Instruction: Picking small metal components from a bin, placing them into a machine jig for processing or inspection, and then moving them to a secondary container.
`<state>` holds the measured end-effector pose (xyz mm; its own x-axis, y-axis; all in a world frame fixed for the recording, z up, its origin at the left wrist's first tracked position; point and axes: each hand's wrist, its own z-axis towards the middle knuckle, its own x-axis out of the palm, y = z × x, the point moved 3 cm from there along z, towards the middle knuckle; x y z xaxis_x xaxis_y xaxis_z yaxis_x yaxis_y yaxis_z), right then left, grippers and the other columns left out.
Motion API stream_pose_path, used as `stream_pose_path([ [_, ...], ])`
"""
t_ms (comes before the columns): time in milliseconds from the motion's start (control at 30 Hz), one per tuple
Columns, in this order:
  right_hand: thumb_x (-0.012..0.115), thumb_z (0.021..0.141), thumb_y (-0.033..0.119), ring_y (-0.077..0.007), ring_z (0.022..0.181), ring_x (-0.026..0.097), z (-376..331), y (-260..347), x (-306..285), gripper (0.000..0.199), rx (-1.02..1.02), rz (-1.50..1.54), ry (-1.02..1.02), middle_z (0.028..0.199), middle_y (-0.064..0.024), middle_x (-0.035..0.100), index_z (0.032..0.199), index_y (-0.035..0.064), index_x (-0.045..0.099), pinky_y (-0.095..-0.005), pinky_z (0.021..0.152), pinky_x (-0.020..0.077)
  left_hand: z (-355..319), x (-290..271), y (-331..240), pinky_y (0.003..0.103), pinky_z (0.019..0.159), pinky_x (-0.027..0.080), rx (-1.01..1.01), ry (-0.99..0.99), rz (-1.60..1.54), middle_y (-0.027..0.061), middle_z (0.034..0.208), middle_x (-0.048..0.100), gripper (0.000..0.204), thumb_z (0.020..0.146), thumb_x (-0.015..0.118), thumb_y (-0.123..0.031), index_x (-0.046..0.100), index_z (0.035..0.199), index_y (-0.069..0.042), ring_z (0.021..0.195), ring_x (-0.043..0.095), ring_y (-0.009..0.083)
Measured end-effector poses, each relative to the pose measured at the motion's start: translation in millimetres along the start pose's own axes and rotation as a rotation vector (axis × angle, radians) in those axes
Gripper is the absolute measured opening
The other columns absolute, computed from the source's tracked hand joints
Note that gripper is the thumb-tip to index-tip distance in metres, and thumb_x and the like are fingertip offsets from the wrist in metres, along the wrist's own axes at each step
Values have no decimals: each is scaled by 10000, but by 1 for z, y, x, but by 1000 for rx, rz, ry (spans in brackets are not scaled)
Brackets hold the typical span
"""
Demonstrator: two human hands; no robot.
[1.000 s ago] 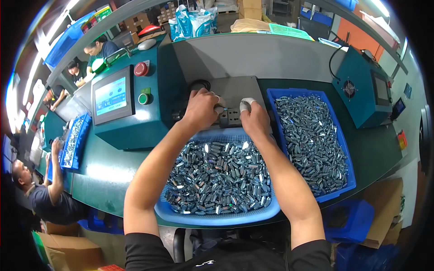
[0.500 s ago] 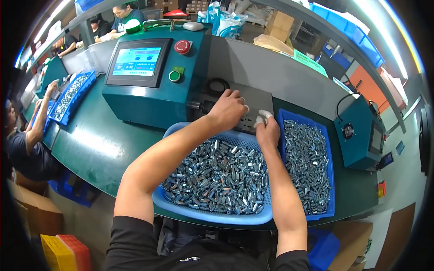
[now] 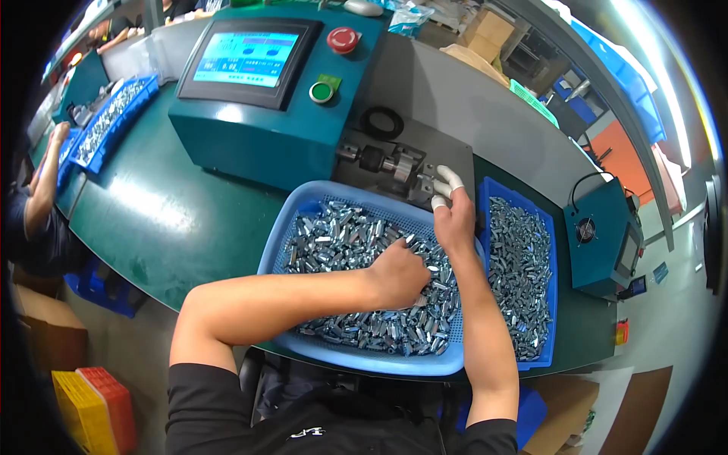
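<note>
My left hand (image 3: 400, 274) is down in the light blue basket (image 3: 274, 246), closed among small shiny metal pieces (image 3: 341, 262). Its fingertips are hidden, so what they hold cannot be made out. White finger covers show on my right hand (image 3: 453, 216), whose thumb and fingers close around the end of a small metal fixture (image 3: 422, 189). Left of that fixture is a round metal collar (image 3: 402, 165) on the spindle (image 3: 371, 158) of the green machine (image 3: 250, 148). Its lit screen (image 3: 246, 59) faces me.
To the right of the basket stands a darker blue tray (image 3: 552, 303) filled with similar metal pieces. Another green machine (image 3: 599, 235) is at the far right. A black ring (image 3: 381, 123) lies behind the spindle. At the left, a co-worker's arm (image 3: 47, 167) is near another blue tray (image 3: 95, 163).
My left hand has drawn back from the spindle into the basket, uncovering the collar and fixture. My right hand stays at the fixture. The view has shifted slightly.
</note>
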<state>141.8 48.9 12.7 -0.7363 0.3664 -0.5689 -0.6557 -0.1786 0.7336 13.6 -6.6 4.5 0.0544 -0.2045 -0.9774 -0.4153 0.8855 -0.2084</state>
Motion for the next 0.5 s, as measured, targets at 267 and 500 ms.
stream_pose_path([
  [267,468,727,-24,-367,1193,506,-2,21,9,685,-189,-248,57,1328,-241,470,1401,26,353,-388,998,394,6,6,4,382,855,420,88,18,35,86,799,674,213,726,681,-288,678,800,-89,850,641,244],
  [500,482,727,-5,-329,1081,568,-3,-4,8,721,30,35,50,1198,-193,596,1425,101,338,-367,939,412,8,11,3,403,870,422,121,67,-8,96,814,654,197,688,693,-244,658,784,-74,880,628,260],
])
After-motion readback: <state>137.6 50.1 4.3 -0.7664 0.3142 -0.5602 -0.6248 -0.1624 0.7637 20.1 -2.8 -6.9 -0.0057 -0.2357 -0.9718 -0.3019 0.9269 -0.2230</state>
